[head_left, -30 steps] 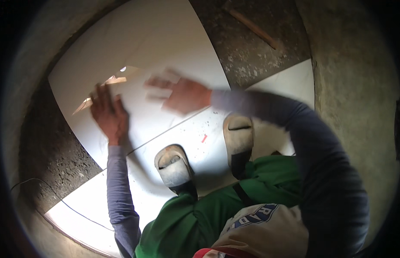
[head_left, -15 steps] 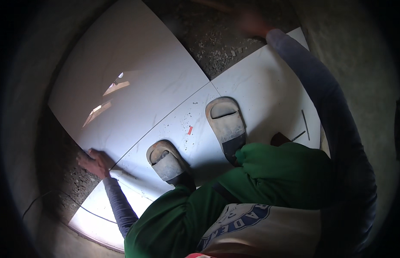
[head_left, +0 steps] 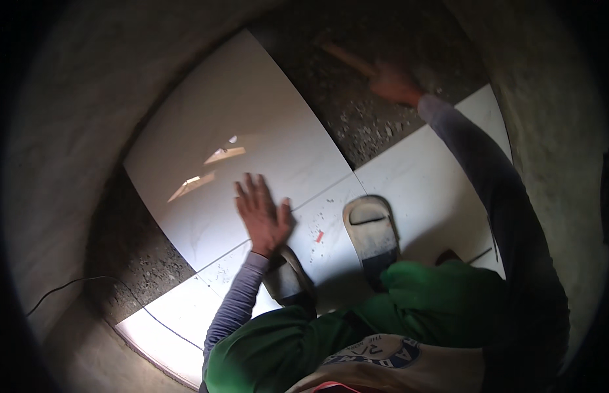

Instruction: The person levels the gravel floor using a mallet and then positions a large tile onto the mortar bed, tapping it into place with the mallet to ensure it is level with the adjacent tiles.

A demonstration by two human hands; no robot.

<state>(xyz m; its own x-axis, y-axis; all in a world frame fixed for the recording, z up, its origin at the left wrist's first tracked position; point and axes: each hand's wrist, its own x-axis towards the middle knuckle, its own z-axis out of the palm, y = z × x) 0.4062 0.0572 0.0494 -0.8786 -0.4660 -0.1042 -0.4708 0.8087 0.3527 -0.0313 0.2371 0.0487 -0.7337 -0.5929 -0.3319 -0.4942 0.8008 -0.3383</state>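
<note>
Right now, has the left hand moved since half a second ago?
Yes, rightward: the left hand has gone from the left edge of the large white tile to the middle of its near edge.

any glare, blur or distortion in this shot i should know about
In the head view, bright reflections glare off the large tile, and the lower-left tile is nearly washed out; also in the head view, the right hand, gripping a wooden handle, is dim and soft, the left hand clearer; fisheye distortion bows the large tile's edges.
</note>
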